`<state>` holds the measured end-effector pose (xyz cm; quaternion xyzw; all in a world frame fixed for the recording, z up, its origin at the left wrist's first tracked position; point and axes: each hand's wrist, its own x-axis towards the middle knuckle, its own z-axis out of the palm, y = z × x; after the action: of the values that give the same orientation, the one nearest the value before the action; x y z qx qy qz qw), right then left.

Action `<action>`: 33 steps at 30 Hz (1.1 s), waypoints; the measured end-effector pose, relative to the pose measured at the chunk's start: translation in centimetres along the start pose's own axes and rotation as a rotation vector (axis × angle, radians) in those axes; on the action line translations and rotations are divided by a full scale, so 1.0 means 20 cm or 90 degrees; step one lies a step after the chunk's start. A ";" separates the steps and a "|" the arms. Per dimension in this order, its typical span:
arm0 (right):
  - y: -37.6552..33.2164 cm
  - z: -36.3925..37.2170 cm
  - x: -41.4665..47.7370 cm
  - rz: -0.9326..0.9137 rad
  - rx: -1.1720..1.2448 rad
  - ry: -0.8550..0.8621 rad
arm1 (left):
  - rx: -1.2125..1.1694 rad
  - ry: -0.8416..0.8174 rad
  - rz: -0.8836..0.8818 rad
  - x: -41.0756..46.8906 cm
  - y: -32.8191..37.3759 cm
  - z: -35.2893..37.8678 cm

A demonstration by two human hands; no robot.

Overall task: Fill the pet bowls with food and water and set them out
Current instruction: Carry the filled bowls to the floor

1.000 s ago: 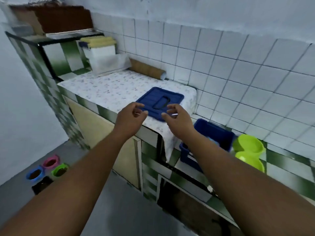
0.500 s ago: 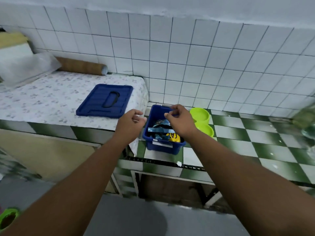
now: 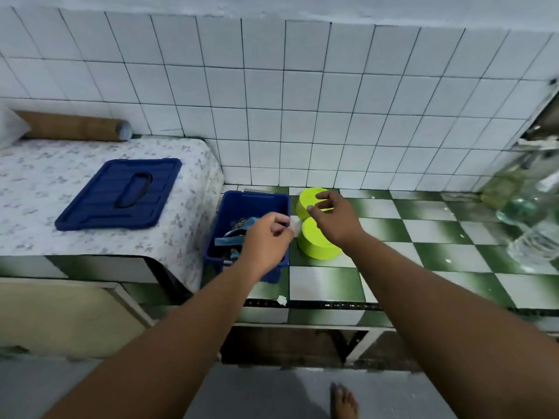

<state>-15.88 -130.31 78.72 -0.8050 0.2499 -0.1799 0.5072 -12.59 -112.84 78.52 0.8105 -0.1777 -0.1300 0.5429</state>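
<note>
right hand (image 3: 335, 220) loosely curled, empty, over the lime double bowl (image 3: 316, 226) | long axis runs away from me | left hand (image 3: 267, 237) half-closed over blue bin (image 3: 251, 204) (empty I think) | right's nearer

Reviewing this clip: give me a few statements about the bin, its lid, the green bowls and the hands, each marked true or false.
1. The flat blue plastic lid lies on the floral cloth, off the bin. True.
2. The open blue plastic bin is empty. False: packets lie inside.
3. The right hand is over the lime-green double bowl. True.
4. The left hand grips the brown cardboard tube. False: the tube lies by the wall, and that hand is over the bin.
</note>
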 end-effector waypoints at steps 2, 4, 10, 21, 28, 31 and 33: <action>0.08 -0.06 0.13 -0.001 -0.011 -0.001 | -0.021 0.000 -0.025 0.04 -0.01 0.17; 0.15 -0.11 0.28 -0.003 -0.022 -0.022 | -0.045 0.010 -0.066 0.09 -0.03 0.31; 0.37 -0.18 0.71 -0.008 -0.067 -0.107 | -0.137 0.090 -0.221 0.25 -0.10 0.68; 0.60 -0.10 1.31 -0.058 -0.208 -0.235 | -0.418 0.278 -0.525 0.40 -0.33 0.98; 0.71 0.05 1.50 -0.062 -0.273 -0.270 | -0.428 0.312 -0.571 0.44 -0.41 1.11; 0.76 0.07 1.56 -0.036 -0.328 -0.282 | -0.402 0.309 -0.570 0.45 -0.41 1.16; 0.78 0.08 1.58 -0.034 -0.350 -0.314 | -0.384 0.312 -0.570 0.47 -0.42 1.18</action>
<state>7.26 -153.29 65.00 -0.9364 0.1381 0.0805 0.3125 -12.43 -133.58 61.73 0.6229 0.3571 -0.2000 0.6667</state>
